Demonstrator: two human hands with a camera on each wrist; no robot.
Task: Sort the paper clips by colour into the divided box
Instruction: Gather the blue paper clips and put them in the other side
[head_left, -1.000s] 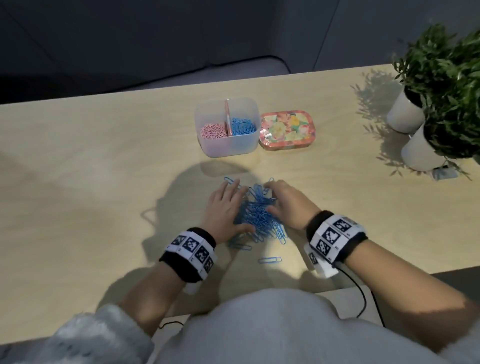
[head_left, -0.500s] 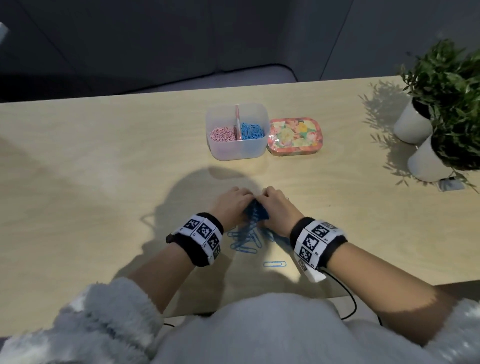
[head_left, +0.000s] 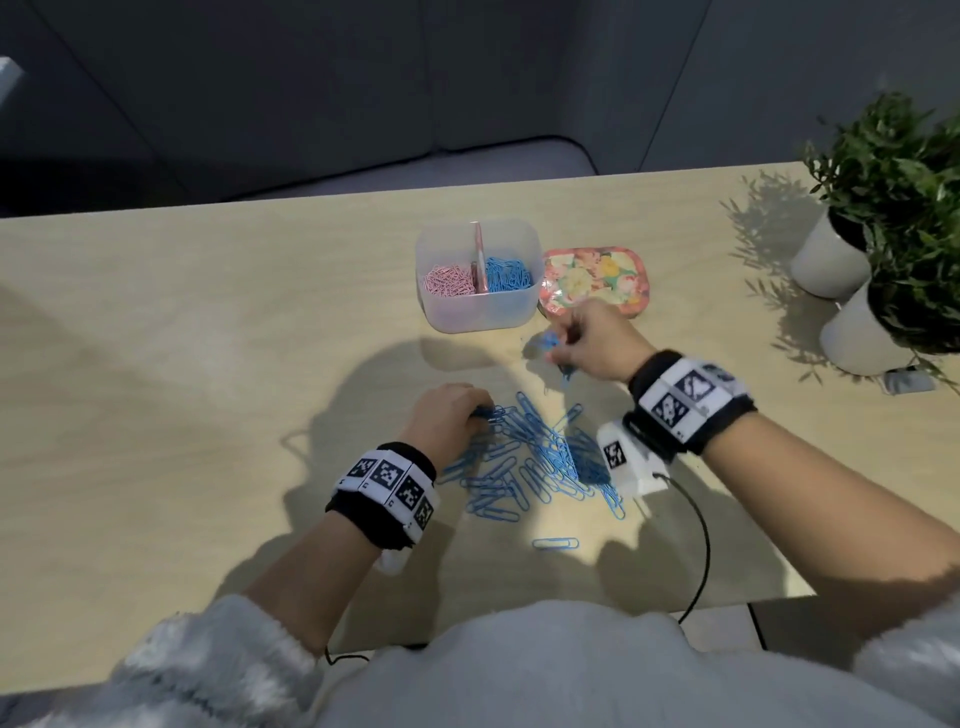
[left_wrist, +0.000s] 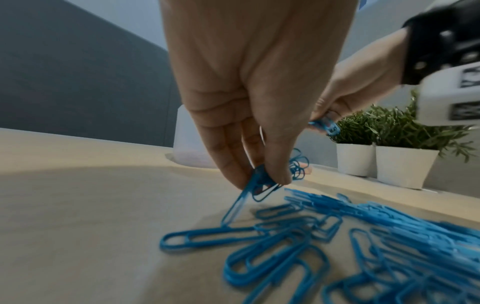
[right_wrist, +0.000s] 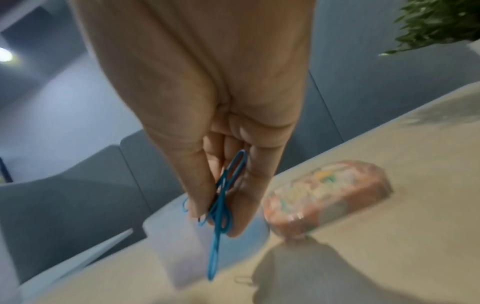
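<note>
A translucent divided box (head_left: 478, 312) stands at mid-table, pink clips in its left half and blue clips in its right half. A loose pile of blue paper clips (head_left: 524, 462) lies near the front edge. My left hand (head_left: 449, 418) sits at the pile's left edge and pinches a few blue clips (left_wrist: 259, 185) against the table. My right hand (head_left: 587, 338) is raised just right of the box, pinching a small bunch of blue clips (right_wrist: 221, 207) that dangle from its fingertips. One single blue clip (head_left: 555, 543) lies apart, closer to me.
A flowered lid (head_left: 595, 280) lies right of the box. Two white pots with green plants (head_left: 857, 291) stand at the table's right end. A black cable (head_left: 696, 561) trails off the front edge below my right wrist.
My right hand has lifted away from the pile with a bunch of blue clips and moved up toward the box. The left hand stayed at the pile, which now lies spread out.
</note>
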